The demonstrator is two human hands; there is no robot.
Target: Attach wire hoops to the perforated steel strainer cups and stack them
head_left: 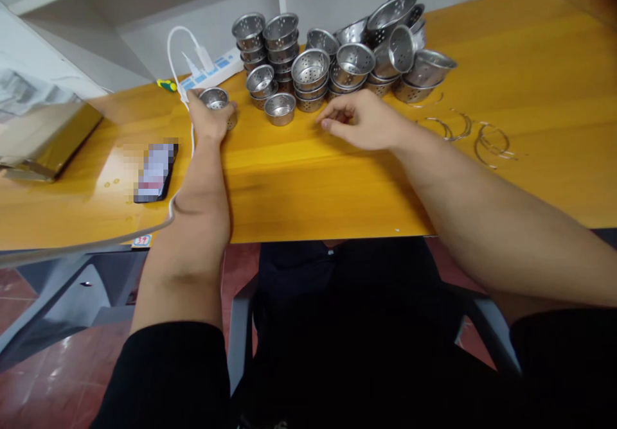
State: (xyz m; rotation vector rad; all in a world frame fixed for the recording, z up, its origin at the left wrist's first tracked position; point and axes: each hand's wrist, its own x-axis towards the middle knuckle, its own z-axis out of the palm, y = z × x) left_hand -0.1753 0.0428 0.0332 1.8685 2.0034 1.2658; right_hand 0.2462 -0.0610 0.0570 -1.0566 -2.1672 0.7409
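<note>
On the left of the wooden table, my left hand (209,121) is closed around a small perforated metal strainer cup (214,99). My right hand (361,121) hovers in front of the stacked cups, fingers loosely curled and the thumb a little apart, with nothing visible in it. A single strainer cup (279,110) stands upright between my two hands. Just behind my right hand are short stacks of similar cups (311,69). Taller stacks (281,34) rise at the back, and tilted cups (393,15) lie piled up to the right.
Several thin metal rings (491,140) lie right of my right forearm. A white power strip (216,69) with a plugged cable sits behind my left hand, beside a yellow-green tool (166,85). A phone (157,172) and a cardboard box (53,137) are at left.
</note>
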